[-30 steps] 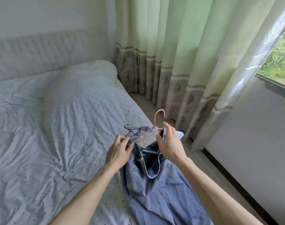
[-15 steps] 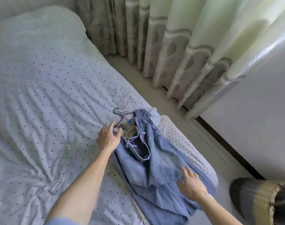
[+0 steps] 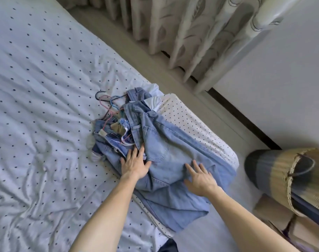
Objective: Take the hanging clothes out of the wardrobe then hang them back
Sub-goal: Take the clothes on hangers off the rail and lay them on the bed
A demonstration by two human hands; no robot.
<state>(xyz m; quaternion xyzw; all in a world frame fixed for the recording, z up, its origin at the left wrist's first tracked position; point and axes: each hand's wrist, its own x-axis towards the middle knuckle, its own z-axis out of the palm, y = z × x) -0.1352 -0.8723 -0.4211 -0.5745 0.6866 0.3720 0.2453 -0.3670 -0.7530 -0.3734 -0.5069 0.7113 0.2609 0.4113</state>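
A pile of light blue jeans [image 3: 166, 148] lies on the bed's right edge, legs draping over the side. Several thin hangers [image 3: 107, 104], pink, blue and dark, stick out of the pile's far end. A white garment [image 3: 153, 102] peeks out beneath the denim. My left hand [image 3: 135, 163] rests flat on the jeans near the waistbands, fingers spread. My right hand [image 3: 200, 177] lies flat on the denim legs, fingers apart. Neither hand grips anything.
The bed [image 3: 45, 106] has a white sheet with dark dots and fills the left. Curtains [image 3: 191, 37] hang at the top, over a strip of floor [image 3: 173, 73]. A woven basket [image 3: 291, 175] stands at the right, with cardboard boxes [image 3: 282, 220] below it.
My right hand let go of the pink hanger and moved down onto the jeans' legs. My left hand slid from the hangers down onto the denim. The view tilted downward.
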